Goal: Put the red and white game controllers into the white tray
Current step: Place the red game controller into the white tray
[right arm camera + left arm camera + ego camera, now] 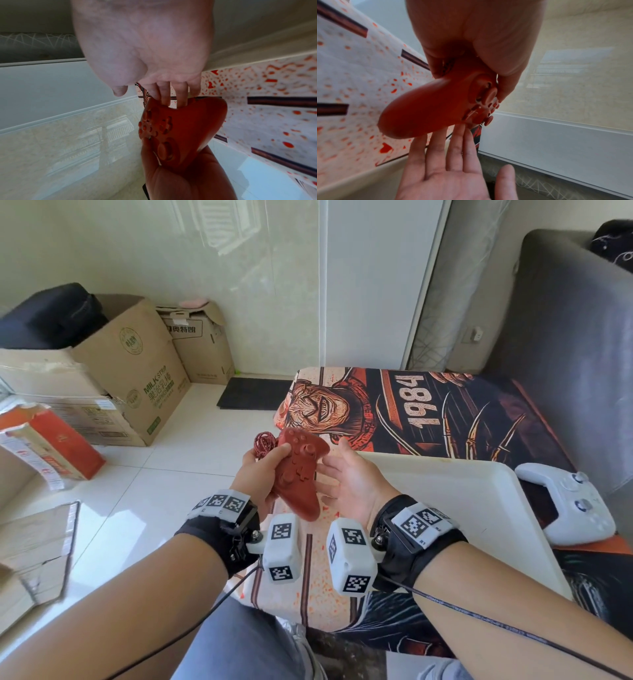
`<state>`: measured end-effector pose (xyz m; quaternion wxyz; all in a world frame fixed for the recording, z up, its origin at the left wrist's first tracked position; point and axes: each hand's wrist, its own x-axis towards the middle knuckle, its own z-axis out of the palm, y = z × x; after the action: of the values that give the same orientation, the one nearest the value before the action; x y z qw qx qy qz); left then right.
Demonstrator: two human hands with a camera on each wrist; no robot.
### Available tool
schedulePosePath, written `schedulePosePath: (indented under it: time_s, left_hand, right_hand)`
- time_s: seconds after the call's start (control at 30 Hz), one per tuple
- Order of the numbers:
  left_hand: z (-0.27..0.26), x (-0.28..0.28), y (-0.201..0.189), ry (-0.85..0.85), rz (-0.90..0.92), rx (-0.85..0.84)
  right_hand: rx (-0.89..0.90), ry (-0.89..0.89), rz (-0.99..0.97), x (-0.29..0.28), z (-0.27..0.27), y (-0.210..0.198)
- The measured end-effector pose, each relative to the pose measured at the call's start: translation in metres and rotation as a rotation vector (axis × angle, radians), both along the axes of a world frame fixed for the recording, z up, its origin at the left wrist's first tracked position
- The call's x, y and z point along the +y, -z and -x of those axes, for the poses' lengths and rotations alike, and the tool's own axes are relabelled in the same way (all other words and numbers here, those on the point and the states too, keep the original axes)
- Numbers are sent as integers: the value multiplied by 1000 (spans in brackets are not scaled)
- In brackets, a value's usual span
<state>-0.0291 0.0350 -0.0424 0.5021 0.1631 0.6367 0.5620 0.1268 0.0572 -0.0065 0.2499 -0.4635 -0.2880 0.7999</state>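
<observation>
My left hand (pixel 263 467) grips the red controller (pixel 298 470) by one handle and holds it tilted in the air, over the left edge of the printed mat. Its red braided cable (pixel 264 441) bunches beyond that hand. My right hand (pixel 342 474) is open, palm toward the controller, with straight fingers at its right side. In the left wrist view the red controller (pixel 428 108) hangs above my flat right hand (pixel 450 169). In the right wrist view, fingers (pixel 164 94) touch the red controller (pixel 181 128). The white tray (pixel 445 508) lies just right of my hands. The white controller (pixel 568 501) rests on the mat beside the tray's right rim.
A printed mat (pixel 428 412) covers the low table. A grey sofa (pixel 565 354) stands at the right. Cardboard boxes (pixel 137 371) and a red carton (pixel 54 446) crowd the tiled floor on the left. A black mat (pixel 253 393) lies on the floor beyond the table.
</observation>
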Motion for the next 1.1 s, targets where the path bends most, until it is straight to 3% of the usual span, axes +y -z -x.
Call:
schedulePosePath:
  time_s: [0.3,0.6,0.9,1.1]
  left_hand:
    - [-49,7,-23,95,-97,-74]
    - [-107,14,-17,225,-1,-60]
    - [-136,4,0,310,66,45]
    - [-136,10,25,402,144,225]
  right_hand:
    - [79,128,-81,-3,-41,1]
    - [7,171,-84,-2,-105,7]
    - [-56,188,-33,-9,-129,24]
    - [-125,205,-35,-12,-130,32]
